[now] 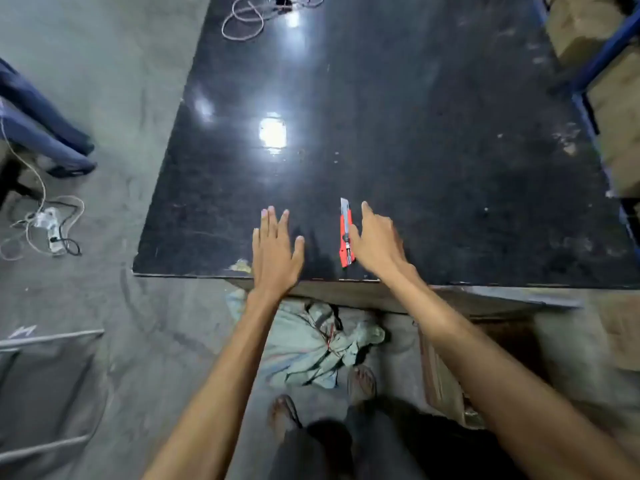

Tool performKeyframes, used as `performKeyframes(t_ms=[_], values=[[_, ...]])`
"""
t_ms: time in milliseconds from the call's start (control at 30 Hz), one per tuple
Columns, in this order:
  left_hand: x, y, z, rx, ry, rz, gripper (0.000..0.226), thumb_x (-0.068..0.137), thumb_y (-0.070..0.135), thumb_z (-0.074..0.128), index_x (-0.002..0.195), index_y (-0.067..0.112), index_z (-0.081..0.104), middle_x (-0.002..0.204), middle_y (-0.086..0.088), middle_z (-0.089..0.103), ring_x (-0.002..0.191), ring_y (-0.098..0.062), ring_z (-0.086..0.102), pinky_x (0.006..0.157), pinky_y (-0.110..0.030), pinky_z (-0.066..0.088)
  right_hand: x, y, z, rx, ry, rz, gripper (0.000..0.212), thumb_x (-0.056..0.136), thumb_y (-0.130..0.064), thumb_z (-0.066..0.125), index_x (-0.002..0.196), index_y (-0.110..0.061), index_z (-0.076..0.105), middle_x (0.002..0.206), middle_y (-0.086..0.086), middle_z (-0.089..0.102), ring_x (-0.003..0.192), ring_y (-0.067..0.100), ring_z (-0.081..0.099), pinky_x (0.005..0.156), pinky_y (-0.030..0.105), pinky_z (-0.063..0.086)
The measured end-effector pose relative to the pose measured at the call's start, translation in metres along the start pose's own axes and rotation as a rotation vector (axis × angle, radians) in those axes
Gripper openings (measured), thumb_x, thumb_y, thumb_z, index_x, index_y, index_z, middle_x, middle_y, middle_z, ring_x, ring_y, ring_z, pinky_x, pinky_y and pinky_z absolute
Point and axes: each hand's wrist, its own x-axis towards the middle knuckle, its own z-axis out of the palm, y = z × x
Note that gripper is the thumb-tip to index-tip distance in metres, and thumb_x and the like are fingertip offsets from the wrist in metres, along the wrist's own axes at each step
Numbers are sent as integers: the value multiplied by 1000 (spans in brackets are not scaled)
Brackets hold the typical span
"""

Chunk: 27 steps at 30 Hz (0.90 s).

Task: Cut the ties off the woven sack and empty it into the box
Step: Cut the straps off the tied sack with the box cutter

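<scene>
A red box cutter [346, 233] with its blade out lies on the black table [398, 116] near the front edge. My right hand [375, 240] rests beside it on its right, fingers apart, thumb side touching the handle. My left hand [275, 251] lies flat and open on the table to the cutter's left. On the floor below the table edge, between my arms, sits the pale green woven sack [311, 344], its neck bunched and tied with a red-and-dark tie. A brown cardboard box [446, 382] stands on the floor at the right, partly hidden by my right arm.
A coiled cable [249, 19] lies at the table's far end. On the floor at left are a power strip with cords [52, 230] and another person's legs [45, 133]. A metal frame [45, 386] stands at lower left. My feet [360, 382] are by the sack.
</scene>
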Motion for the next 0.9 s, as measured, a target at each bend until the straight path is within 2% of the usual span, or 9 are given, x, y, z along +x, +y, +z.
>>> performKeyframes(t_ms=[67, 133, 267, 433, 600, 733, 867, 900], values=[[5, -16, 33, 49, -48, -65, 63, 104, 37, 33, 159, 11, 20, 168, -15, 7, 157, -26, 1, 126, -47, 8, 17, 10, 35, 21, -17, 50, 43, 98, -32, 52, 126, 0, 51, 116, 26, 64, 110, 43, 60, 81, 44, 48], [3, -34, 68, 100, -98, -95, 67, 101, 43, 22, 160, 13, 16, 169, -13, 4, 157, -25, -2, 126, -47, 6, 28, 20, 72, 30, 4, 109, 48, 94, -43, 58, 116, -1, 54, 118, 24, 62, 111, 43, 59, 83, 45, 49], [1, -52, 114, 211, -22, -46, 64, 105, 42, 22, 161, 14, 12, 169, -14, 2, 156, -31, -1, 125, -51, 6, 49, 30, 117, -194, 149, 128, 61, 89, -58, 56, 116, -3, 54, 118, 19, 63, 108, 40, 61, 86, 49, 45], [3, -56, 120, 288, -5, -18, 63, 106, 40, 25, 161, 13, 13, 168, -17, 6, 156, -35, 3, 124, -51, 8, 74, 30, 123, -232, 153, 169, 54, 91, -50, 51, 118, -4, 53, 119, 18, 66, 104, 38, 66, 90, 47, 42], [3, -55, 109, 258, -88, -11, 65, 106, 43, 22, 161, 12, 7, 168, -18, 0, 155, -36, -2, 123, -51, 3, 69, 31, 97, -165, 0, 154, 52, 92, -46, 52, 119, -2, 56, 123, 22, 66, 113, 42, 62, 91, 46, 48], [6, -55, 100, 203, -181, -8, 68, 106, 45, 25, 161, 13, 1, 168, -18, -8, 155, -35, -9, 124, -51, -1, 22, 38, 89, 7, -48, 241, 44, 95, -40, 50, 120, -3, 54, 121, 24, 65, 111, 44, 62, 85, 44, 49], [-6, -72, 86, 191, -252, 83, 70, 106, 46, 27, 161, 16, -3, 167, -16, -14, 155, -32, -13, 125, -47, -3, -63, 44, 105, 170, 39, 293, 29, 97, -23, 48, 121, -6, 49, 108, 28, 65, 99, 46, 63, 72, 41, 45], [-10, -79, 81, 207, -282, 114, 70, 106, 47, 26, 161, 17, -5, 167, -15, -16, 155, -31, -15, 125, -46, -3, -88, 43, 112, 198, 67, 307, 28, 97, -22, 47, 122, -8, 48, 103, 25, 64, 95, 45, 62, 71, 42, 48]])
